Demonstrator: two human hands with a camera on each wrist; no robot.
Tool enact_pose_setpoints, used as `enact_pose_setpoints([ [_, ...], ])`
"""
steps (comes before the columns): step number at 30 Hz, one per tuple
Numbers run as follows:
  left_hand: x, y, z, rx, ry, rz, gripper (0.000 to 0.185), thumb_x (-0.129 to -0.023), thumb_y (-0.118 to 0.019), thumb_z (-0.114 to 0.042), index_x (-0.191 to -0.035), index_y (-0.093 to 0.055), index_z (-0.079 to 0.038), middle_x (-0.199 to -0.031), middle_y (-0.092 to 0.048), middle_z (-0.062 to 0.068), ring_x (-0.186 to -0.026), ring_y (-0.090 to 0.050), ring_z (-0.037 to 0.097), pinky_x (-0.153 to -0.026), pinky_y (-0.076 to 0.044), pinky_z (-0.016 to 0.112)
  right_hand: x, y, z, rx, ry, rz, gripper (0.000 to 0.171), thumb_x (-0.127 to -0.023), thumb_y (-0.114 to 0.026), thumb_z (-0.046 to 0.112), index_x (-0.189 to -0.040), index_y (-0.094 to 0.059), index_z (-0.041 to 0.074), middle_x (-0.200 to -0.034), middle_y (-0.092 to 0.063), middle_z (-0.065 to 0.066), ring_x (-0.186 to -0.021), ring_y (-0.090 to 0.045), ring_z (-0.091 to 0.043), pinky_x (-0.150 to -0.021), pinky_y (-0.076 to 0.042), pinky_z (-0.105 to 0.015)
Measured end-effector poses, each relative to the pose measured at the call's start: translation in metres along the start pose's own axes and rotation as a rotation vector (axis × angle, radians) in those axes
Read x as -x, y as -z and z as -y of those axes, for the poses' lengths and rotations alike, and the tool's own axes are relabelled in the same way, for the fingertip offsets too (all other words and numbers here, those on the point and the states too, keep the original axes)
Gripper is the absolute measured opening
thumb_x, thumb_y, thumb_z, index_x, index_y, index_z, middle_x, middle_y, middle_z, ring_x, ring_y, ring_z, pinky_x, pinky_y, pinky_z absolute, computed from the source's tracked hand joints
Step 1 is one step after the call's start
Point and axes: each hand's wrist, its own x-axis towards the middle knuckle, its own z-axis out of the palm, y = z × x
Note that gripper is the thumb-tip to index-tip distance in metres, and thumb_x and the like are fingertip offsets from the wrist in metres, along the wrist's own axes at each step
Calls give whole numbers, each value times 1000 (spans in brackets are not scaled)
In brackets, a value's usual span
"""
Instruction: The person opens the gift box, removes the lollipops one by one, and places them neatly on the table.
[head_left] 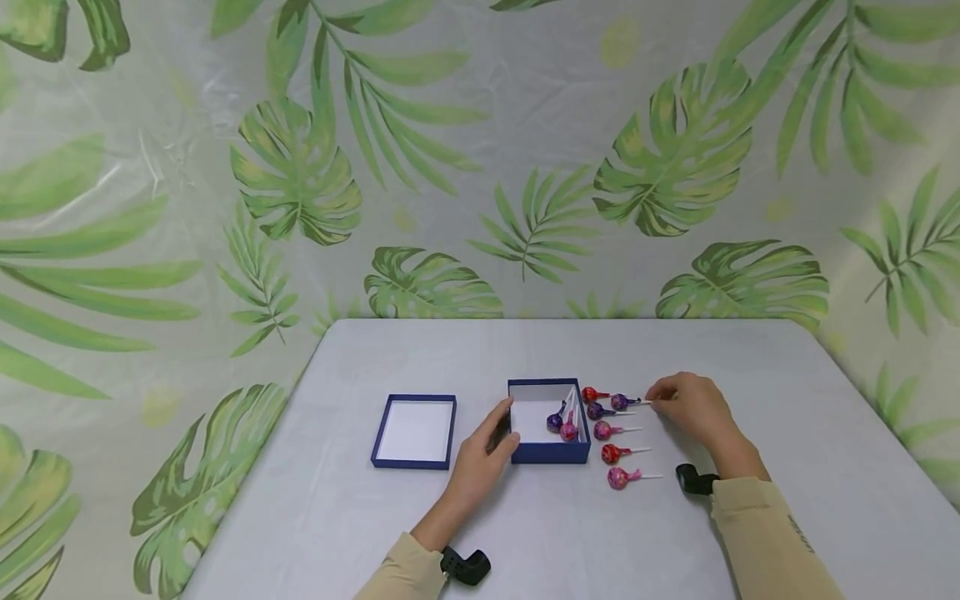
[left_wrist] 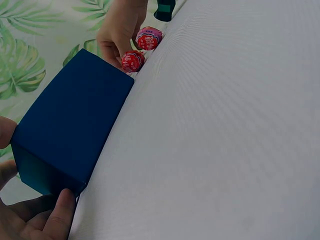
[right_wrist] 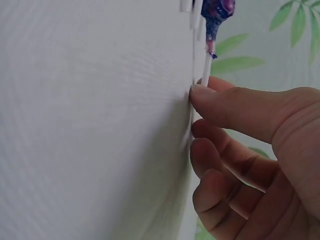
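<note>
A dark blue open box [head_left: 548, 452] stands mid-table with a purple and a pink lollipop [head_left: 568, 431] inside. My left hand [head_left: 507, 425] grips its left front corner; in the left wrist view the thumb [left_wrist: 59, 216] lies against the box [left_wrist: 70, 125]. To the right of the box lie several lollipops in a column. My right hand [head_left: 651, 398] pinches the white stick of a purple lollipop [head_left: 620, 402] at the top of that column. The right wrist view has the thumb [right_wrist: 235, 107] on the stick [right_wrist: 206, 72] below the purple head [right_wrist: 217, 10].
The box's blue lid [head_left: 413, 432] lies upside down to the left. A red lollipop [left_wrist: 132, 61] and a pink one [left_wrist: 149, 38] lie beyond the box's far corner. A leaf-patterned sheet [head_left: 480, 167] backs the white table [head_left: 787, 400].
</note>
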Motion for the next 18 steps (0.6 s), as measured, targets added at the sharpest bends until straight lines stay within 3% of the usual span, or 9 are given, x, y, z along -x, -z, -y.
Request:
enact_pose_setpoints([
  [13,0,0,1,-6,0,0,52,-104,-56,-36,-153,-41,-39,-156,-41,-5,-142,-39,18,-114,-37,35,-1,0,4,42,20,-8,9,-89,-75,11,-95,-83,11,-100,-75,-14,-102,-64,-40,-88,-51,-59],
  [18,0,0,1,-4,9,-2,52,-103,-57,-35,-153,-41,-40,-156,-41,-6,-142,-40,16,-114,-37,35,0,2,3,43,-7,2,12,-90,-74,12,-100,-81,12,-97,-74,-10,-96,-64,-35,-83,-52,-56],
])
